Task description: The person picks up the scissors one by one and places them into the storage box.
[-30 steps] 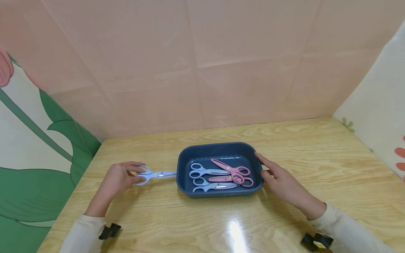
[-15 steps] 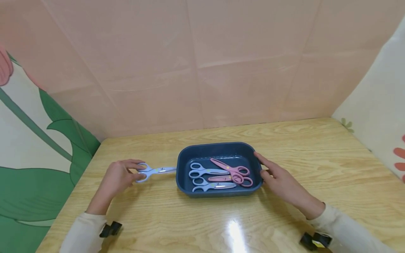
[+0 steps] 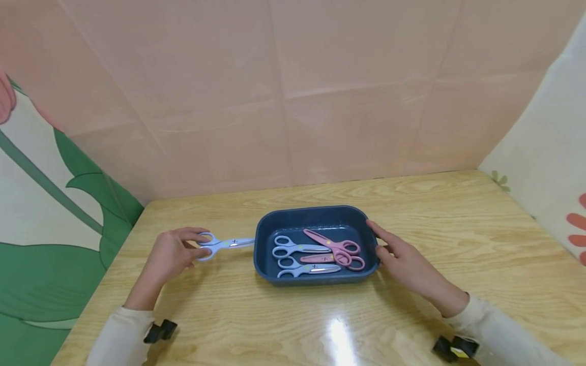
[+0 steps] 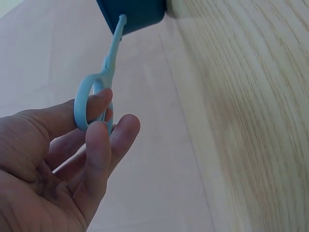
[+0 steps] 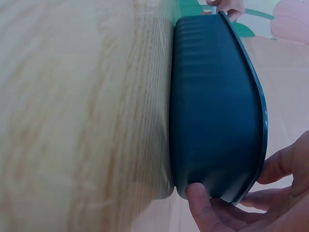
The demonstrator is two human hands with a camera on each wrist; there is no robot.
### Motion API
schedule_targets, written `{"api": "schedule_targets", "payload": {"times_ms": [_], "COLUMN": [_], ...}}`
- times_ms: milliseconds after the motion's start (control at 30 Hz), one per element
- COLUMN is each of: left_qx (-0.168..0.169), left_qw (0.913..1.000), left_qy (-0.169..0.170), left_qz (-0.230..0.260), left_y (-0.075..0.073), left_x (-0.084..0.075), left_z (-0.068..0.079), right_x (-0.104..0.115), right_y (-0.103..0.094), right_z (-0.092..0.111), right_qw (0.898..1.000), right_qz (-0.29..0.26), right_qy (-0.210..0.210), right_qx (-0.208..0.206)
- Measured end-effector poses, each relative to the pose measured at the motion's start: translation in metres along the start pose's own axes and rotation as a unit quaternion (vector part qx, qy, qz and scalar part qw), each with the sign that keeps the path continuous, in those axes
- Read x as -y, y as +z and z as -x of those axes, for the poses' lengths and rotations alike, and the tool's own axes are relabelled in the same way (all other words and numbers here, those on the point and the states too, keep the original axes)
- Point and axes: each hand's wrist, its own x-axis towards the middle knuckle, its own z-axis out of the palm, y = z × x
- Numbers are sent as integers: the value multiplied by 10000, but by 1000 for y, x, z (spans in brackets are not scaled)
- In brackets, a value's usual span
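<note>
My left hand (image 3: 171,256) pinches light blue scissors (image 3: 229,244) by their finger loops. The blades point right, and their tip meets the left wall of the dark blue tray (image 3: 316,281). In the left wrist view these scissors (image 4: 110,65) reach up to the tray's wall (image 4: 140,17), fingertips around one loop. My right hand (image 3: 412,267) rests with thumb and fingers against the tray's right end. Seen from the right wrist, its fingers (image 5: 200,200) touch the outer wall low and near the rim. Inside lie two blue scissors (image 3: 297,248) and two pink scissors (image 3: 336,246), partly overlapping.
The tray stands on a wood-grain table (image 3: 256,325). A pinkish sheet (image 3: 274,101) hangs behind the table's back edge. Printed panels flank it, green leaves (image 3: 46,254) on the left and red petals (image 3: 579,229) on the right. Small black devices (image 3: 160,330) sit at both wrists.
The left hand has raised the handle end of its scissors slightly and turned it a little away from me. The right hand and the tray have stayed nearly still.
</note>
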Motion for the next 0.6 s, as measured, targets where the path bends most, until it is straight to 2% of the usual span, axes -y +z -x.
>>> {"api": "schedule_targets", "payload": {"times_ms": [600], "left_qx": [-93], "left_qw": [9999], "left_qy": [-3], "left_qz": [-71], "left_y": [-9], "left_x": [-4], "left_z": [3], "right_x": [1], "right_y": [0], "right_z": [0], "right_qw": [10000], "right_qz": [30], "right_qy": [54], "right_qx": [13]}}
